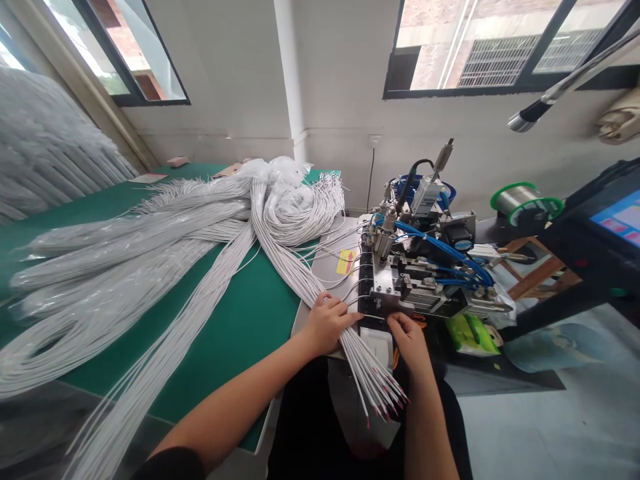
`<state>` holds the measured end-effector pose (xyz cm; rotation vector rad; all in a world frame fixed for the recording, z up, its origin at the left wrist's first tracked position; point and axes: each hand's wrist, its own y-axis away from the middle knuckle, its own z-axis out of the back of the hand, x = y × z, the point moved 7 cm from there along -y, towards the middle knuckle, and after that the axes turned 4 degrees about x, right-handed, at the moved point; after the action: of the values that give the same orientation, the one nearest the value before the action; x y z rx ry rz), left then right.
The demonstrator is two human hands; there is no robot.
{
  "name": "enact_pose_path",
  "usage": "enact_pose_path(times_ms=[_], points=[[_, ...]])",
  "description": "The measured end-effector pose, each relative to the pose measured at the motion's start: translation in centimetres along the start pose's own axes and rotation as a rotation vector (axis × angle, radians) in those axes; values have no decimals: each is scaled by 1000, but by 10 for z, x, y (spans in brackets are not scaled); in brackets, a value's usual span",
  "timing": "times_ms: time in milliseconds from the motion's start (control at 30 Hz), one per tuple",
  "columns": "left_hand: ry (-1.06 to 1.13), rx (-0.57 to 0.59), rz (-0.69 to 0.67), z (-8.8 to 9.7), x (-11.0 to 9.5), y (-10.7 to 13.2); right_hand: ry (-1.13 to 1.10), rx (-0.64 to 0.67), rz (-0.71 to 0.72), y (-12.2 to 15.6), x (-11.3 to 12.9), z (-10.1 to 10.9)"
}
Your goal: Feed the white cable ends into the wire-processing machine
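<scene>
A single white cable [373, 317] stretches between my two hands along the front of the machine [387, 283]. My left hand [326, 325] lies over a thick bundle of white cables [361, 360], its thumb and forefinger closed on the single cable. On the cable's other end, my right hand [409, 339] is closed in a pinch just below the machine's front metal plate; the very tip is hidden by the fingers. The bundle's reddish ends point down over my lap. Several cables curve from the bundle into the machine's left side.
More white cable bundles [125, 247], partly in clear plastic, cover much of the green table [235, 353]. Blue air hoses [440, 250] run across the machine. To the right are a green-rimmed wire spool [525, 203], a dark-framed screen [620, 217] and a green packet [471, 335].
</scene>
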<state>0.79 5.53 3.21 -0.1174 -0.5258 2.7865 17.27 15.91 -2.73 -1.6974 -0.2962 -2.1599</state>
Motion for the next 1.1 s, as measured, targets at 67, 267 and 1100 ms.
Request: enact_pose_path(times_ms=[67,267,1100], points=[[3,6,2,1,-1,-1,-80,14,-60,-4,-10,-2],[23,-51,16,9,-2,2,-235,-12,-126,2,-21,-10],[79,-288,-192,42,-12,16,32,372,192,72,80,-9]])
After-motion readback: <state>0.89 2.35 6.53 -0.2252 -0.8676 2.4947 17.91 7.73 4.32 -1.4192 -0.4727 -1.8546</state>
